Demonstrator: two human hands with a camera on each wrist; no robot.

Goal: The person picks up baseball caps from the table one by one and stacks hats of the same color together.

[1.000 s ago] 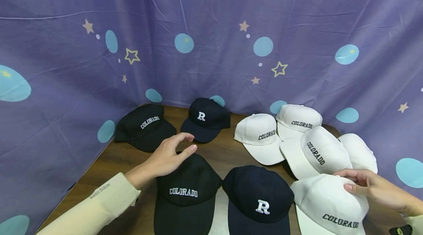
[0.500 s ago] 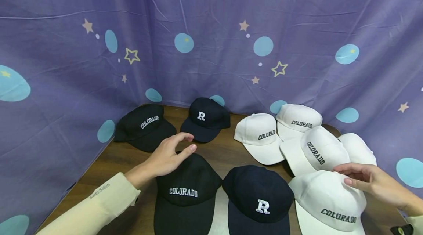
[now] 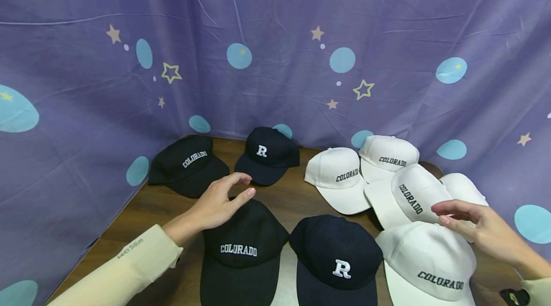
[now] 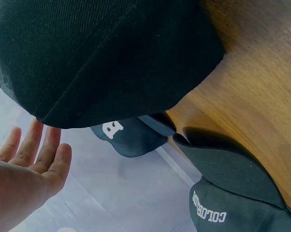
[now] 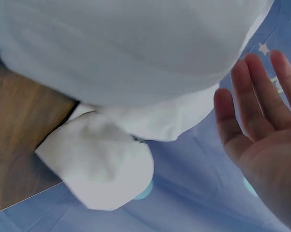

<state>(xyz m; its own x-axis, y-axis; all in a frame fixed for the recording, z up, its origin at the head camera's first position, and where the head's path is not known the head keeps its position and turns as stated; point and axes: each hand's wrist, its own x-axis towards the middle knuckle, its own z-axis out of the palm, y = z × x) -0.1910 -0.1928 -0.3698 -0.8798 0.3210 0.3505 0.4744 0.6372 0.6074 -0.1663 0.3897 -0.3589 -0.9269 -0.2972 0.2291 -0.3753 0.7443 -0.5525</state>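
Sitting near on the table [image 3: 280,198]: black cloth cap [image 3: 238,265], left; white front cloth cap [image 3: 430,260], right. Beside their crowns, left hand [image 3: 217,203] and right hand [image 3: 486,229], fingers loosely spread, hold nothing. Judged best: handle crowns lightly, sparing the slant-lettered white cap [image 3: 424,196] beyond.

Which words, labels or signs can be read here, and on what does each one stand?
"COLORADO": front black cap, rear black cap.
"COLORADO": front white cap, middle white cap, back-left white cap, back-right white cap.
"R": front navy cap, rear navy cap.
Left sleeve lettering: too small to read surely.
Far-right white cap: no readable text.
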